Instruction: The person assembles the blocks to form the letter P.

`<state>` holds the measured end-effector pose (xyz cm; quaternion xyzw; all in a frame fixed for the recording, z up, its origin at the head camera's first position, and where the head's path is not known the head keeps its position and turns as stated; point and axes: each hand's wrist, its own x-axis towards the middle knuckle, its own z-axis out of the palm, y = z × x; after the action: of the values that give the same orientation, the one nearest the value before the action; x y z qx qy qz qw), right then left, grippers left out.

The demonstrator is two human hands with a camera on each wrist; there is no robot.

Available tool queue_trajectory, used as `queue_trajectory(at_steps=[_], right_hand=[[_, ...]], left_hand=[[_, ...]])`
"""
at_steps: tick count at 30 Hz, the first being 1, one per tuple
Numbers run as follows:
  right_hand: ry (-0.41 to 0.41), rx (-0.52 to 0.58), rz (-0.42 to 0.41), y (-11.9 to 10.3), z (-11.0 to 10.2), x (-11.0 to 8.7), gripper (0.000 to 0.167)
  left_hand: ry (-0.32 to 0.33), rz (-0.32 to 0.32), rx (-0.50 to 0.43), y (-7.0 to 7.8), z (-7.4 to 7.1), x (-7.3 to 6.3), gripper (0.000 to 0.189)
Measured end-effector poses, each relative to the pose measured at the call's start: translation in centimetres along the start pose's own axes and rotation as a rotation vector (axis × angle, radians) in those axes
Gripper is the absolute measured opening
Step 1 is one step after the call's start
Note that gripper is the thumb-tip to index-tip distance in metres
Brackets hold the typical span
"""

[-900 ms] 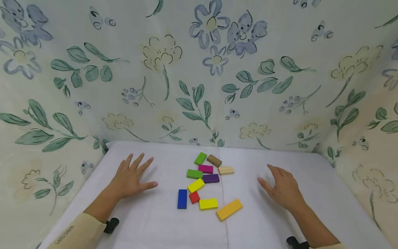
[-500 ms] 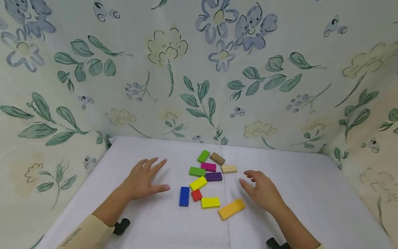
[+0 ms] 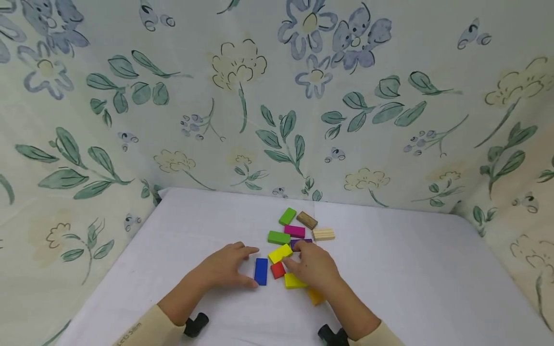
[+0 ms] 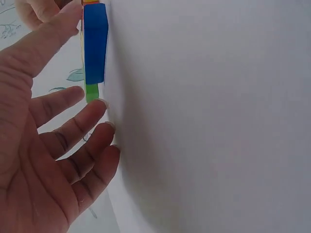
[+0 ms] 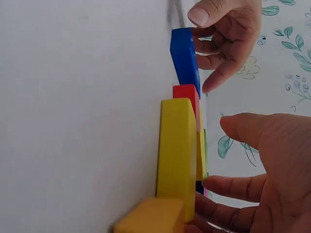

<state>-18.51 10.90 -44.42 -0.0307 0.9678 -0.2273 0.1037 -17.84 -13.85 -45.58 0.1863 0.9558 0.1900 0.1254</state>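
Note:
My left hand (image 3: 229,265) is beside the blue block (image 3: 261,272), its thumb tip near the block's lower edge and its fingers loosely bent. In the left wrist view, the thumb and fingers (image 4: 92,114) are spread around the blue block without closing on it. Over the right side of the blocks hovers my right hand (image 3: 315,267), thumb and fingers apart. Its fingertips partly hide the purple block (image 3: 295,244). The thumb is near the slanted yellow block (image 3: 280,253). Below the hand lie another yellow block (image 3: 294,281) and an orange block (image 3: 316,296), both partly covered.
A red block (image 3: 278,270) lies between the hands. Farther back are two green blocks, one upright-angled green block (image 3: 287,216), a magenta block (image 3: 295,231), a brown block (image 3: 307,220) and a ridged pale block (image 3: 323,234). A floral cloth (image 3: 242,144) hangs behind the white table (image 3: 411,269).
Both hands have moved inward from the sides: the left hand to the right, up to the blue block, and the right hand to the left, over the blocks. The blocks appear unmoved.

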Motion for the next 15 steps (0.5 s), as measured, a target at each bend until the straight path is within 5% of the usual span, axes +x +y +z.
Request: queue_trajectory(at_steps=[8, 15], right_hand=[[0.098, -0.107, -0.006, -1.7, 2.6, 1.1, 0.076], [0.070, 0.019, 0.028, -1.7, 2.8, 1.3, 0.068]], left_hand=[[0.014, 0.027, -0.017, 0.4, 0.7, 0.6, 0.065], [0.028, -0.019, -0.038, 0.1, 0.2, 0.5, 0.065]])
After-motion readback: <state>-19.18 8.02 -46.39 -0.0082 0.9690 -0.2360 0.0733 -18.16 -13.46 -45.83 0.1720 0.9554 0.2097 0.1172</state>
